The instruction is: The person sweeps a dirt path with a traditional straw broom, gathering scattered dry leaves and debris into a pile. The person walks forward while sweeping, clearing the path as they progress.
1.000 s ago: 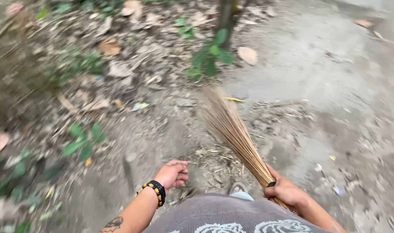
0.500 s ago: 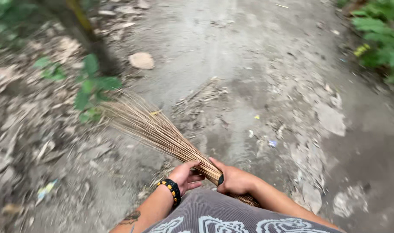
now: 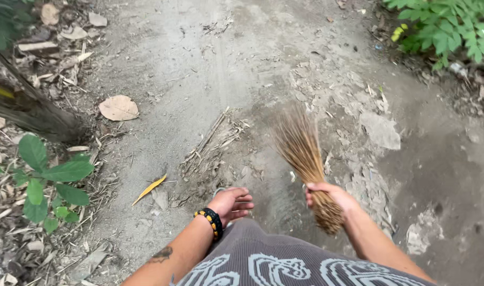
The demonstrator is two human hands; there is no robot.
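My right hand (image 3: 332, 197) grips a bundle broom (image 3: 303, 157) of thin brown sticks near its bound end, with the bristles fanned forward over the grey dirt path (image 3: 242, 69). My left hand (image 3: 231, 203) hangs loose beside it with curled, spread fingers, holding nothing; a black and yellow beaded bracelet (image 3: 210, 221) sits on its wrist. A small heap of twigs and dry debris (image 3: 213, 145) lies on the path just ahead of my left hand.
A large dry brown leaf (image 3: 118, 108) and a thin yellow leaf (image 3: 149, 189) lie on the dirt at left. A tree trunk (image 3: 25, 108) and a green seedling (image 3: 48, 180) edge the left side; leafy bushes (image 3: 446, 26) stand at top right.
The broom swung from the left side to the right of the path. My left hand came off the handle and now only my right hand holds it.
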